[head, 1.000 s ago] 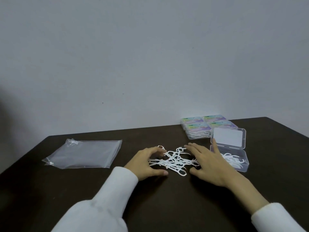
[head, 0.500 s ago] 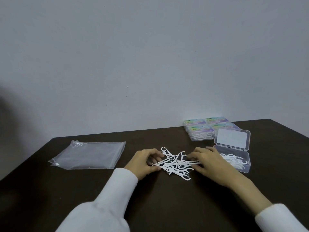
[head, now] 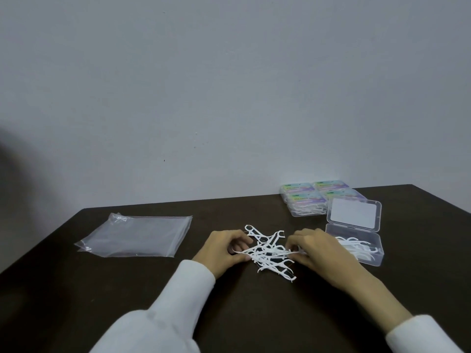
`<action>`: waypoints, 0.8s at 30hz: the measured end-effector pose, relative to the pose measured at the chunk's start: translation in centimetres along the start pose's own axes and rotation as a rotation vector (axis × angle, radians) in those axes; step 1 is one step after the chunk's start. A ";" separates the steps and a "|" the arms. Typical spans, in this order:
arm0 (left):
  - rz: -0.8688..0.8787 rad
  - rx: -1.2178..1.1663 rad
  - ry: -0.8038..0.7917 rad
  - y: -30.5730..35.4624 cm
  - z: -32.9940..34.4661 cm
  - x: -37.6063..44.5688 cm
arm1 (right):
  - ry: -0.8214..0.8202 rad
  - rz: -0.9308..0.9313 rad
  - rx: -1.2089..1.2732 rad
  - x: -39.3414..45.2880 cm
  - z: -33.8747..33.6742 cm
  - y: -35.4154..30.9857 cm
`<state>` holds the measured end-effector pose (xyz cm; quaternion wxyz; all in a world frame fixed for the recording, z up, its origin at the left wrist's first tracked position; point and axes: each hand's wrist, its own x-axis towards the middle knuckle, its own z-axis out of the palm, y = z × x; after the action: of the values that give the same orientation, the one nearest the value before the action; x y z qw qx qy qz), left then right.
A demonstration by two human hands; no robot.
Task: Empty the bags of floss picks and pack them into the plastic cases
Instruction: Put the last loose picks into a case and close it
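Note:
A loose heap of white floss picks point(head: 269, 252) lies on the dark table between my hands. My left hand point(head: 224, 252) pinches the heap's left side, fingers curled onto the picks. My right hand point(head: 318, 249) grips the heap's right side with bent fingers. Right of that hand stands an open clear plastic case point(head: 374, 261), its lid point(head: 354, 214) tipped back, with several picks inside. Empty clear plastic bags point(head: 135, 235) lie flat at the left.
Several closed cases point(head: 305, 200) with coloured labels sit stacked at the back right by the wall. The dark table point(head: 254, 314) ends at the wall behind and slopes off at the left and right edges.
Both hands have curled from spread fingers into a grip on the heap, pressing the picks into a tighter bundle between them.

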<state>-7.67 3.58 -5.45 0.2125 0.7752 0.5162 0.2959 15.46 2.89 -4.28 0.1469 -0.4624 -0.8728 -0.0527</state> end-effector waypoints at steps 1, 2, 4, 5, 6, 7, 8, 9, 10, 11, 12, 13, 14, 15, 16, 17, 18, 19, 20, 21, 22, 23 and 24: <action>0.006 0.016 0.003 0.0 0.0 0.0 | 0.016 -0.015 0.000 0.0 0.0 0.0; 0.014 0.038 0.008 0.0 0.0 0.0 | 0.037 -0.025 0.005 -0.1 0.1 0.1; 0.039 0.123 0.014 0.1 0.0 0.0 | 0.097 -0.044 0.013 -0.1 0.3 0.1; 0.058 0.183 0.007 0.1 -0.1 0.0 | 0.129 -0.054 0.018 -0.1 0.3 0.1; 0.078 0.243 -0.007 0.1 -0.1 0.1 | 0.153 -0.055 0.033 -0.1 0.2 0.1; 0.099 0.304 -0.020 0.2 0.0 0.2 | 0.170 -0.057 0.051 -0.1 0.1 -0.1; 0.123 0.365 -0.030 0.3 0.0 0.2 | 0.175 -0.046 0.069 -0.2 0.0 -0.3; 0.148 0.423 -0.039 0.4 0.2 0.3 | 0.173 -0.019 0.096 -0.4 -0.1 -0.4; 0.171 0.479 -0.045 0.4 0.2 0.2 | 0.175 0.007 0.135 -0.4 -0.2 -0.6; 0.190 0.525 -0.048 0.5 0.3 0.2 | 0.197 0.020 0.169 -0.5 -0.2 -0.5; 0.198 0.565 -0.050 0.4 0.4 0.2 | 0.217 0.024 0.179 -0.5 -0.2 -0.5; 0.196 0.593 -0.051 0.4 0.5 0.2 | 0.230 0.028 0.181 -0.5 -0.2 -0.5; 0.189 0.604 -0.051 0.4 0.6 0.2 | 0.230 0.038 0.183 -0.6 -0.2 -0.4; 0.183 0.599 -0.043 0.4 0.6 0.2 | 0.230 0.043 0.194 -0.6 -0.1 -0.3; 0.176 0.591 -0.034 0.4 0.7 0.3 | 0.229 0.050 0.207 -0.7 -0.1 -0.1; 0.169 0.588 -0.024 0.5 0.7 0.3 | 0.240 0.057 0.223 -0.7 -0.2 0.1; 0.163 0.591 -0.016 0.6 0.7 0.2 | 0.246 0.071 0.230 -0.7 -0.4 0.2; 0.157 0.593 -0.005 0.7 0.7 0.2 | 0.257 0.084 0.232 -0.8 -0.6 0.4; 0.148 0.589 0.005 0.8 0.6 0.2 | 0.269 0.099 0.227 -0.9 -0.9 0.6; 0.134 0.580 0.016 0.8 0.6 0.1 | 0.283 0.119 0.225 -1.0 -1.2 0.8; 0.116 0.570 0.024 0.9 0.5 0.0 | 0.297 0.147 0.227 -1.2 -1.7 1.1; 0.104 0.569 0.028 1.0 0.5 0.0 | 0.311 0.178 0.223 -1.5 -2.2 1.6; 0.093 0.574 0.027 1.1 0.4 -0.1 | 0.317 0.214 0.204 -2.0 -2.7 2.2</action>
<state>-6.67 3.10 -5.12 -0.0364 0.8225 0.5454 0.1574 18.87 1.97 -2.37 0.3328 -0.5210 -0.7857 -0.0204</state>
